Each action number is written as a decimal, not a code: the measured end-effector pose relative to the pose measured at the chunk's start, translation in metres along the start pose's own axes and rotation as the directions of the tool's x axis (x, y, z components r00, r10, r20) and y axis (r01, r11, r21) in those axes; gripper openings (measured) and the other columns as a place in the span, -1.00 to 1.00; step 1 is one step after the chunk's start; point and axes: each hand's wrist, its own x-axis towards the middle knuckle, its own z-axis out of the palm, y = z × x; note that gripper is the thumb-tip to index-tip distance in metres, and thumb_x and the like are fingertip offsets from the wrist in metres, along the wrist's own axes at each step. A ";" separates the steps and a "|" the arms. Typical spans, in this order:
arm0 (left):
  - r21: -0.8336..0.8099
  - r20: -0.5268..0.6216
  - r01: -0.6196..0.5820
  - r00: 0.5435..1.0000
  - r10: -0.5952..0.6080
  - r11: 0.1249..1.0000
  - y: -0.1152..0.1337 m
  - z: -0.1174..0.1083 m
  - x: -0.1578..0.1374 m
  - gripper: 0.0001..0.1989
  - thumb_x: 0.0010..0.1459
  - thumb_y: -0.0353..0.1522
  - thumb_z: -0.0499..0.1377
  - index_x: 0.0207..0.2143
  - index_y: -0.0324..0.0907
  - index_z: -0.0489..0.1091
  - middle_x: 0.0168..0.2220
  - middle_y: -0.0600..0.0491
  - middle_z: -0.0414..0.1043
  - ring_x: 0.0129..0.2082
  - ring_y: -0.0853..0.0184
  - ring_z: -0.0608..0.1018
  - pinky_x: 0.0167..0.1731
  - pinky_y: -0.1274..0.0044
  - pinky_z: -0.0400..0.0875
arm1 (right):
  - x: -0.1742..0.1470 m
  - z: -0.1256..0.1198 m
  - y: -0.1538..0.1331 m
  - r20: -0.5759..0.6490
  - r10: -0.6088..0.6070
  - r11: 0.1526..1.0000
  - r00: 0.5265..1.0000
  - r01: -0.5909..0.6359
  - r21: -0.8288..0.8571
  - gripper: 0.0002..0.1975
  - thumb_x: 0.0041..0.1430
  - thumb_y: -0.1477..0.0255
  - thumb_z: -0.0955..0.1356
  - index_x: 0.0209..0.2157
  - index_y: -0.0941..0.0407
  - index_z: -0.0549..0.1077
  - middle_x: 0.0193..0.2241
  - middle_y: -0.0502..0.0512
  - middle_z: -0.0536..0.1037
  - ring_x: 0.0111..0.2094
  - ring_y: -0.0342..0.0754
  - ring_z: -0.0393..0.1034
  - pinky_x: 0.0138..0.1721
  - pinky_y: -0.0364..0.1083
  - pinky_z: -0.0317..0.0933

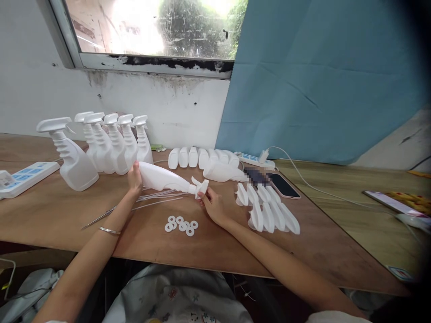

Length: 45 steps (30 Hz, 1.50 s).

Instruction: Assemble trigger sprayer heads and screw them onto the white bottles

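Note:
A white spray bottle [161, 177] lies nearly level above the table, its base to the left and its neck to the right. My left hand [135, 178] is closed around the base end. At the neck, the fingers of my right hand [213, 204] pinch the white trigger head [201, 186], which has no outer cover on it. Several white ring washers [182, 225] lie on the table below the bottle. Thin white tubes [160, 196] and a pair of metal tweezers or scissors [99, 217] rest near my left forearm.
Several spray bottles with covered heads [116, 143] stand at the back left. White covers [274, 211] lie in rows at the right. More white plastic pieces [202, 158] line the back, beside another bottle [222, 171]. A phone [285, 185] and power strips [30, 178] sit on the table [215, 246].

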 end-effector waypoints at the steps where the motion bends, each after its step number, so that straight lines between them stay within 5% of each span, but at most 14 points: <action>1: 0.109 -0.035 -0.126 0.991 0.131 0.986 0.006 0.000 -0.006 -0.51 0.01 0.01 -0.05 -0.31 -0.25 0.30 -0.36 -0.10 0.35 -0.26 0.11 0.39 -0.27 0.39 0.25 | 0.000 0.000 -0.001 -0.006 0.022 0.999 1.000 -0.022 0.027 -0.67 0.06 0.13 0.23 -0.43 0.13 0.32 -0.62 0.00 0.43 -0.62 -0.12 0.30 -0.55 -0.16 0.16; 3: 0.363 0.036 -0.480 0.864 0.503 0.799 0.020 0.003 -0.024 -0.37 -0.02 -0.02 0.02 -0.02 -0.29 0.17 -0.03 -0.25 0.23 0.02 0.01 0.24 -0.01 0.25 0.06 | 0.000 0.001 -0.001 -0.012 0.050 0.996 0.999 -0.049 0.075 -0.65 0.06 0.11 0.22 -0.42 0.13 0.31 -0.60 0.01 0.43 -0.60 -0.12 0.32 -0.54 -0.16 0.19; 5: 0.373 0.430 -0.827 0.556 0.711 0.421 0.035 0.012 -0.050 -0.21 -0.08 -0.02 0.09 0.10 -0.32 0.04 0.12 -0.29 0.06 0.16 -0.01 0.03 0.09 0.17 -0.26 | 0.000 0.001 -0.001 0.000 0.044 0.993 0.999 -0.044 0.112 -0.64 0.07 0.10 0.21 -0.41 0.14 0.30 -0.56 0.03 0.45 -0.57 -0.11 0.34 -0.51 -0.15 0.22; 7: 0.179 0.755 -0.978 0.204 0.624 0.103 0.044 0.024 -0.078 -0.28 0.01 -0.07 0.02 0.15 -0.24 -0.01 0.15 -0.19 0.06 0.18 0.08 0.03 0.12 0.18 -0.35 | 0.000 0.001 0.001 0.017 0.014 0.990 1.000 -0.016 0.138 -0.64 0.06 0.10 0.21 -0.40 0.13 0.30 -0.53 0.03 0.46 -0.56 -0.11 0.35 -0.48 -0.14 0.24; 8: 0.103 0.830 -0.995 0.084 0.552 -0.004 0.047 0.031 -0.089 -0.36 0.08 -0.14 -0.03 0.17 -0.21 -0.03 0.16 -0.14 0.06 0.19 0.15 0.04 0.13 0.19 -0.34 | 0.000 0.001 0.002 0.021 0.003 0.989 1.000 -0.006 0.147 -0.64 0.06 0.09 0.21 -0.40 0.13 0.30 -0.53 0.03 0.46 -0.56 -0.11 0.35 -0.48 -0.14 0.24; 9: 0.071 0.850 -0.995 0.021 0.526 -0.075 0.048 0.038 -0.098 -0.45 0.13 -0.25 -0.07 0.17 -0.18 -0.04 0.16 -0.10 0.06 0.19 0.21 0.05 0.14 0.22 -0.31 | 0.001 0.001 0.003 0.022 -0.003 0.988 1.000 -0.001 0.154 -0.64 0.06 0.09 0.21 -0.41 0.13 0.30 -0.54 0.02 0.45 -0.56 -0.12 0.34 -0.47 -0.14 0.24; 12: 0.092 0.823 -0.986 -0.004 0.568 -0.141 0.046 0.051 -0.108 -0.54 0.16 -0.49 -0.16 0.13 -0.15 0.07 0.10 -0.07 0.18 0.14 0.28 0.18 0.12 0.24 -0.16 | 0.002 0.001 0.006 0.022 -0.005 0.987 1.000 0.001 0.162 -0.63 0.07 0.08 0.21 -0.45 0.13 0.30 -0.57 0.01 0.43 -0.57 -0.11 0.33 -0.48 -0.14 0.23; 15: 0.089 0.789 -0.981 -0.035 0.613 -0.170 0.045 0.053 -0.101 -0.62 0.17 -0.51 -0.15 -0.01 -0.15 0.25 -0.02 -0.05 0.35 0.03 0.29 0.34 0.03 0.33 0.05 | 0.001 0.004 0.007 0.040 -0.004 0.986 0.999 -0.003 0.168 -0.64 0.05 0.09 0.23 -0.43 0.12 0.31 -0.58 0.00 0.43 -0.57 -0.11 0.34 -0.50 -0.14 0.22; 20: 0.184 0.758 -0.959 -0.001 0.652 -0.216 0.054 0.042 -0.098 -0.76 0.17 -0.48 -0.08 -0.25 -0.20 0.36 -0.36 0.00 0.49 -0.27 0.33 0.49 -0.22 0.48 0.15 | -0.003 0.008 0.005 0.094 -0.023 0.966 0.995 -0.002 0.257 -0.68 0.07 0.13 0.24 -0.38 0.13 0.32 -0.50 0.02 0.46 -0.54 -0.12 0.36 -0.46 -0.14 0.24; 23: 0.192 0.723 -0.973 0.052 0.689 -0.127 0.066 0.034 -0.093 -0.77 0.16 -0.49 -0.06 -0.21 -0.17 0.33 -0.29 -0.01 0.48 -0.24 0.32 0.47 -0.20 0.45 0.08 | -0.004 0.008 0.001 0.115 -0.075 0.940 0.991 0.031 0.340 -0.71 0.11 0.17 0.21 -0.31 0.12 0.29 -0.46 0.03 0.47 -0.48 -0.12 0.37 -0.36 -0.13 0.25; 28: 0.298 0.626 -0.937 0.335 0.705 0.180 0.092 0.013 -0.056 -0.73 0.07 -0.37 0.06 -0.13 -0.16 0.28 -0.09 -0.09 0.37 -0.04 0.15 0.35 -0.04 0.31 -0.09 | -0.004 0.008 0.001 0.104 -0.045 0.915 0.994 -0.001 0.403 -0.66 0.13 0.16 0.18 -0.17 0.10 0.23 -0.40 0.07 0.49 -0.43 -0.12 0.37 -0.31 -0.11 0.26; 33: 0.499 0.499 -0.812 0.556 0.665 0.304 0.111 -0.024 -0.008 -0.60 -0.03 -0.28 0.13 -0.11 -0.23 0.27 -0.16 -0.11 0.38 -0.08 0.06 0.36 -0.01 0.27 -0.07 | -0.002 0.011 0.005 0.092 -0.027 0.912 0.995 -0.013 0.410 -0.68 0.14 0.17 0.18 -0.21 0.12 0.20 -0.44 0.05 0.48 -0.46 -0.13 0.36 -0.33 -0.11 0.25; 37: 0.697 0.277 -0.593 0.741 0.611 0.402 0.114 -0.059 0.020 -0.53 0.03 -0.26 0.04 -0.01 -0.30 0.18 -0.12 -0.18 0.35 -0.12 0.05 0.39 -0.16 0.31 0.13 | -0.001 0.014 0.009 0.063 -0.006 0.900 0.998 -0.022 0.434 -0.69 0.14 0.19 0.18 -0.21 0.12 0.16 -0.46 0.03 0.48 -0.47 -0.14 0.36 -0.36 -0.11 0.25; 45: 0.554 0.093 -0.426 0.886 0.455 0.715 0.071 -0.113 0.062 -0.46 -0.08 -0.12 0.11 -0.04 -0.17 0.23 -0.16 -0.03 0.44 -0.15 0.14 0.42 -0.33 0.39 0.10 | 0.001 0.015 0.018 0.082 0.021 0.906 0.996 -0.054 0.421 -0.69 0.14 0.18 0.18 -0.20 0.12 0.14 -0.49 0.02 0.48 -0.50 -0.15 0.34 -0.38 -0.12 0.24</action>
